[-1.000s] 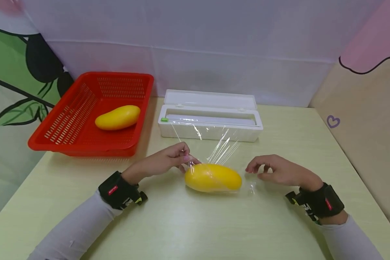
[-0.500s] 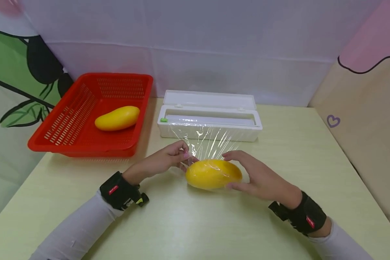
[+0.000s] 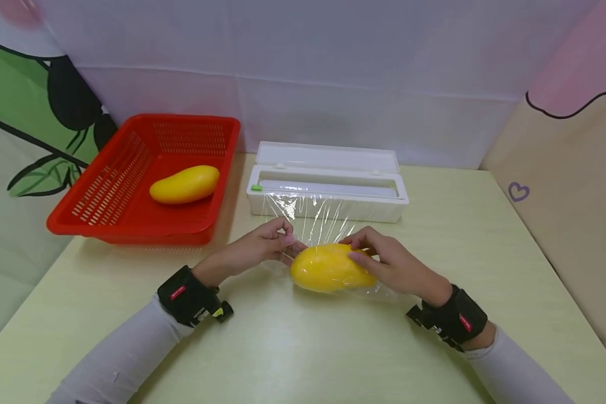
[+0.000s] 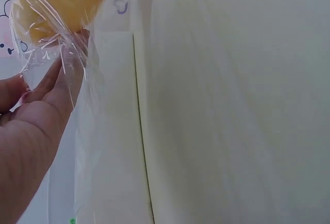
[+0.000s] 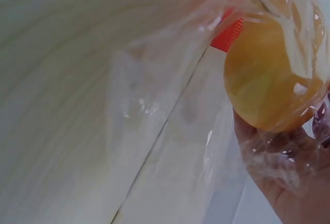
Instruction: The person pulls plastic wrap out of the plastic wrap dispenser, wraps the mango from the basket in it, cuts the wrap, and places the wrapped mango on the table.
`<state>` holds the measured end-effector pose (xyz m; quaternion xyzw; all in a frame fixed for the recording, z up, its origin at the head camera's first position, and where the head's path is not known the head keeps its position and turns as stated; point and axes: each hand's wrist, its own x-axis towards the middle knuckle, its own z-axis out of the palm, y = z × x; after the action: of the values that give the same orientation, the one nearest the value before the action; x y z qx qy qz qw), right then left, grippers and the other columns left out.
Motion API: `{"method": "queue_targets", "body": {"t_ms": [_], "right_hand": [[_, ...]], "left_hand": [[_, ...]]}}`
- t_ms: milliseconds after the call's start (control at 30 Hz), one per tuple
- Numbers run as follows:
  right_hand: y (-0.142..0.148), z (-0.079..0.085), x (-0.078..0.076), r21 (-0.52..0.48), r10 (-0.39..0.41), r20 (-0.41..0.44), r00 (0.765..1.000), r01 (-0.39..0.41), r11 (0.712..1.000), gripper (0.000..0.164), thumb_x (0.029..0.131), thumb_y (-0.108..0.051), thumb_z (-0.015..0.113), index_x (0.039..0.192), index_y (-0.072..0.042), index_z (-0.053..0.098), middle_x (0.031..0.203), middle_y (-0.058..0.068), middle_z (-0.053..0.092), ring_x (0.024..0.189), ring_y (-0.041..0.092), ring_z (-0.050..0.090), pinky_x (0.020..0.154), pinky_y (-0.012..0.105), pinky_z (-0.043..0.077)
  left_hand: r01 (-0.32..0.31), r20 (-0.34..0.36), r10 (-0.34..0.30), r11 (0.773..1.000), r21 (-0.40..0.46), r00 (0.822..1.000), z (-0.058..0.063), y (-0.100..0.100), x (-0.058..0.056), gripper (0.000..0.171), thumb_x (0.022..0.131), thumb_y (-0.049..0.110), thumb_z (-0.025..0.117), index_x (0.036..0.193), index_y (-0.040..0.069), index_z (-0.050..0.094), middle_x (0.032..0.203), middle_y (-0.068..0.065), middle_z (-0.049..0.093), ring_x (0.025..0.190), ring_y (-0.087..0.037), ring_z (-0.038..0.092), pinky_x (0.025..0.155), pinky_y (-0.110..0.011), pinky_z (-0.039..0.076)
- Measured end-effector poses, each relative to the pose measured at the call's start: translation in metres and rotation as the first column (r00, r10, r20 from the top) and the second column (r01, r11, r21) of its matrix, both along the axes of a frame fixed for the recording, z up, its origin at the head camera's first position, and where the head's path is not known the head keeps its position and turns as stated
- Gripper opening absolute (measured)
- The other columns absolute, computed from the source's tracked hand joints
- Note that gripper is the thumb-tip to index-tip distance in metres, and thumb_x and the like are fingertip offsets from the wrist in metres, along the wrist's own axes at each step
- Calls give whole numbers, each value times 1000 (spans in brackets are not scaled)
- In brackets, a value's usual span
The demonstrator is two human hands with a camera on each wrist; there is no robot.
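Head view: we seem to be wrapping the yellow mango (image 3: 323,271) between our hands. Our left hand (image 3: 255,246) pinches clear film (image 3: 319,223); our right hand (image 3: 398,266) grips the mango. Next, we likely need to pull the film snug.

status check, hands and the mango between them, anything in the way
Left hand pinching wrap by one end of mango. Right hand gripping the other end. Wrap over mango, running to white box. No obstruction seen.

Yellow mangoes (image 3: 325,274), clear wrap (image 3: 315,224), a white box (image 3: 328,157) with a green tab (image 3: 256,188), a red basket (image 3: 146,229), pale grey sleeves (image 3: 123,356), black wristbands (image 3: 187,306) with red labels (image 3: 178,292).
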<state>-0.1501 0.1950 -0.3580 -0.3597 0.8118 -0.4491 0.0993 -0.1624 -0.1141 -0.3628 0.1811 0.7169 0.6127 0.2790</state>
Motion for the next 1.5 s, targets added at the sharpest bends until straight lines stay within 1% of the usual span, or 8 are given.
{"method": "queue_targets", "body": {"t_ms": [167, 400, 567, 700, 933, 1267, 1367, 1500], "right_hand": [[-2, -4, -5, -28, -9, 58, 998, 11, 1000, 7, 102, -13, 56, 104, -7, 53, 125, 10, 67, 99, 20, 67, 80, 30, 57], [0, -8, -6, 0, 22, 52, 998, -22, 1000, 31, 86, -15, 79, 100, -15, 51, 129, 5, 63, 115, 20, 62, 92, 36, 54], [0, -9, -8, -2, 28, 7, 1000, -28, 1000, 22, 90, -12, 74, 88, -17, 53, 129, 6, 65, 113, 21, 61, 85, 34, 55], [1, -9, -8, -1, 34, -14, 999, -35, 999, 21, 93, -12, 71, 85, -18, 52, 129, 5, 65, 109, 19, 61, 77, 31, 52], [-1, -9, -10, -6, 16, 30, 999, -16, 1000, 19, 96, -12, 66, 86, -17, 51, 129, 7, 65, 113, 21, 62, 83, 31, 55], [-4, -9, -16, 13, -26, 115, 993, 25, 1000, 20, 96, -13, 66, 84, -12, 50, 124, 11, 66, 110, 24, 63, 83, 32, 55], [-6, -7, -16, 13, -30, 134, 991, 29, 1000, 20, 96, -14, 66, 83, -12, 51, 123, 10, 67, 111, 25, 63, 83, 32, 55], [-7, -6, -18, 10, -31, 139, 990, 30, 1000, 20, 97, -13, 66, 84, -12, 51, 121, 10, 67, 111, 25, 63, 81, 30, 55]], "left_hand": [[-15, 17, 15, 1000, -9, 1000, 1, 2, 0, 11, 106, 12, 46, 107, 3, 40, 125, -23, 65, 111, -32, 66, 92, -40, 55], [-13, 39, 14, 1000, -7, 999, 3, 2, 1, 10, 106, 11, 45, 107, 2, 41, 126, -25, 64, 111, -33, 65, 94, -41, 54], [-11, 53, 10, 1000, 3, 999, 3, 2, 1, 10, 106, 11, 45, 106, 2, 40, 126, -26, 63, 111, -34, 65, 94, -42, 53], [-13, 54, 13, 1000, 0, 998, 3, 2, 1, 9, 106, 9, 45, 107, 1, 41, 127, -27, 62, 111, -34, 65, 94, -41, 54], [-21, 47, 20, 1000, 14, 999, 0, 2, 0, 9, 104, 7, 48, 109, 1, 43, 124, -26, 65, 107, -34, 68, 92, -42, 55], [-94, -58, 94, 996, 6, 994, 4, -4, -4, 25, 92, 4, 69, 108, -1, 51, 119, -19, 67, 109, -28, 65, 90, -36, 55], [-115, -103, 115, 993, 7, 988, 8, -6, -4, 28, 88, 3, 73, 108, -2, 54, 121, -18, 65, 110, -32, 62, 91, -35, 55], [-125, -164, 129, 992, 34, 978, 15, -7, -1, 31, 83, 1, 76, 106, -2, 55, 124, -14, 63, 112, -41, 58, 92, -40, 54]]}}
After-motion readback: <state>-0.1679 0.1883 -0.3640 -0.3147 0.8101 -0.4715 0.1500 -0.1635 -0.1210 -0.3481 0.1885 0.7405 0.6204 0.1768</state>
